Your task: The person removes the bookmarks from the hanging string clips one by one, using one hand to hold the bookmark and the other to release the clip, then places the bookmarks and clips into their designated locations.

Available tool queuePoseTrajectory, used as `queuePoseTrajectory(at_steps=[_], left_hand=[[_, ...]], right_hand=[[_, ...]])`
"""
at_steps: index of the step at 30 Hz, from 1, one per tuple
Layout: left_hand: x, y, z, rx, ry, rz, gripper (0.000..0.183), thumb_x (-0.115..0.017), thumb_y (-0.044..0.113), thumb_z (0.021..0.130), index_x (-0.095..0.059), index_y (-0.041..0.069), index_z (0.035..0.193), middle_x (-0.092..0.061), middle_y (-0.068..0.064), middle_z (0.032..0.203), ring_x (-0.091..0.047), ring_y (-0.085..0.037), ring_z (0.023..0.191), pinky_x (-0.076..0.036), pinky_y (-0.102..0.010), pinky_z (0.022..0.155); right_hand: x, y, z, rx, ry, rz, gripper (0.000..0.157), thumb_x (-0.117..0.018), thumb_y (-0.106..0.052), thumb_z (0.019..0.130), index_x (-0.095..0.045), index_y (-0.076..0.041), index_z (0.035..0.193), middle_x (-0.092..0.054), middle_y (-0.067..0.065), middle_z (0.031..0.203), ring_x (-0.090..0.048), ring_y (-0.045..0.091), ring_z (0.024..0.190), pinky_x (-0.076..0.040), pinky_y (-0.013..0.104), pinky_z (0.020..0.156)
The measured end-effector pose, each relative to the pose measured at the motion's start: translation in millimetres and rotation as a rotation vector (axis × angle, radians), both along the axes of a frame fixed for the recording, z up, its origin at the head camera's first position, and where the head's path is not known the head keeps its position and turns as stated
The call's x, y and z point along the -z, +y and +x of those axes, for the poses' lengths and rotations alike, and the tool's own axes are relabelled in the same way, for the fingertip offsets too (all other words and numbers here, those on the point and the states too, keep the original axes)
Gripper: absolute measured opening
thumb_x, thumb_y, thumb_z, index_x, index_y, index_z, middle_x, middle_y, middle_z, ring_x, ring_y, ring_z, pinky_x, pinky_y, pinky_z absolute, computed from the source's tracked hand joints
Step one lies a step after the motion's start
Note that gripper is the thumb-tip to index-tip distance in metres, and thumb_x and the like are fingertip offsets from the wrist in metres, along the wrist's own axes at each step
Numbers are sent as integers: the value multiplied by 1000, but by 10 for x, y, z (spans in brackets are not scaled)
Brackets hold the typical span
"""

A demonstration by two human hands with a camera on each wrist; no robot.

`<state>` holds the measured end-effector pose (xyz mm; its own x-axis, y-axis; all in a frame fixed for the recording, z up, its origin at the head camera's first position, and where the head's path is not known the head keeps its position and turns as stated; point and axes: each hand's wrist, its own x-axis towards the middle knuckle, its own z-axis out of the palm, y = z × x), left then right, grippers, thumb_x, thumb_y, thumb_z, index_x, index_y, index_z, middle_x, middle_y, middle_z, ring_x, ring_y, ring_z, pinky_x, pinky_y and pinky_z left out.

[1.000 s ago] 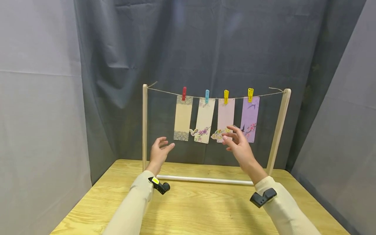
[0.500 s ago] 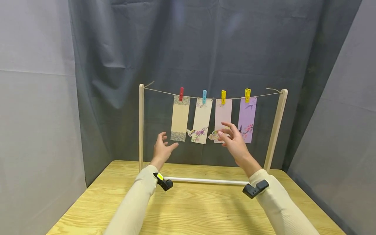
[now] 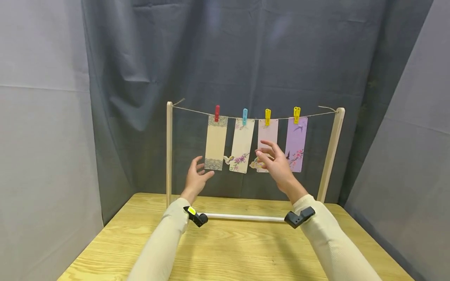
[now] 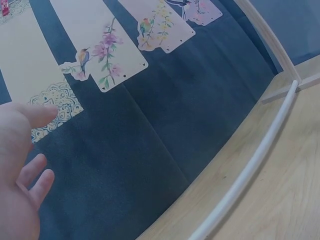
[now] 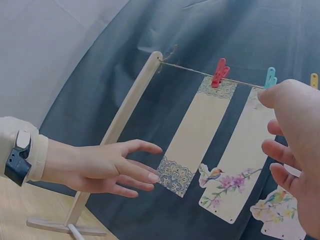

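In the head view, my left hand [image 3: 196, 181] is raised with loosely bent fingers, just below and left of a beige bookmark [image 3: 215, 142] with lace-patterned ends. My right hand [image 3: 280, 169] hovers before the pink bookmark [image 3: 268, 132], hiding part of it. Neither hand holds anything. Between them hangs a cream bookmark [image 3: 242, 138] with purple flowers and a bird; a purple bookmark [image 3: 296, 142] hangs at the right. A red clothespin [image 3: 217, 113], a blue clothespin [image 3: 245, 117] and two yellow clothespins [image 3: 268, 117] fix the bookmarks to a string [image 3: 193, 110].
The string spans a left wooden post [image 3: 169, 152] and a right wooden post [image 3: 331, 154]. A white rod [image 3: 246, 217] joins them low down, above the wooden table [image 3: 228, 249]. A dark grey curtain [image 3: 225, 58] hangs behind.
My left hand has moved slightly right, closer to the beige bookmark. My right hand has shifted left and up across the pink one. The bookmarks hang as before.
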<state>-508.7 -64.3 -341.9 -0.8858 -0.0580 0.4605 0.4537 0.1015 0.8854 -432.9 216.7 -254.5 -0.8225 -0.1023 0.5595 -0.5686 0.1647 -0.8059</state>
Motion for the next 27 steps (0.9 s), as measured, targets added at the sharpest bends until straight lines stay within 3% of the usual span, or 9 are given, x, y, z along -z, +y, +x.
queuePoseTrajectory(at_steps=[4,8,11,19,27], left_hand=[[-12,7,-24,62,-17,31,82,-77,4,93,-32,21,160,-40,-24,156,-48,-45,135,-46,-57,106],[-17,0,-46,105,-41,30,85,-76,3,93,-29,23,161,-31,-26,161,-46,-45,137,-43,-58,108],[-31,-10,-50,88,-42,34,84,-77,3,93,-32,22,160,-36,-26,157,-50,-45,133,-45,-57,106],[-67,2,-66,-20,-6,8,64,-76,6,93,-47,10,150,-61,-22,126,-58,-36,114,-50,-52,93],[-61,27,-67,-2,40,74,37,-66,0,99,-58,2,136,-67,-20,106,-70,-40,95,-58,-46,86]], right_hand=[[-44,-86,-42,-1,9,41,58,-60,-28,107,-36,-13,158,-56,17,139,-60,35,111,-49,50,92],[-104,-190,-79,-13,25,65,58,-60,-27,107,-37,-13,158,-55,18,138,-58,42,115,-49,47,89],[-151,-274,-128,-29,47,56,57,-61,-25,107,-38,-12,157,-54,18,138,-55,51,119,-49,49,88],[-292,-483,-293,-32,114,38,53,-58,-21,108,-39,-10,155,-51,21,143,-57,51,115,-46,65,93],[-545,-645,-362,-39,156,29,51,-59,-24,107,-43,-13,154,-53,17,140,-58,50,115,-50,56,89]])
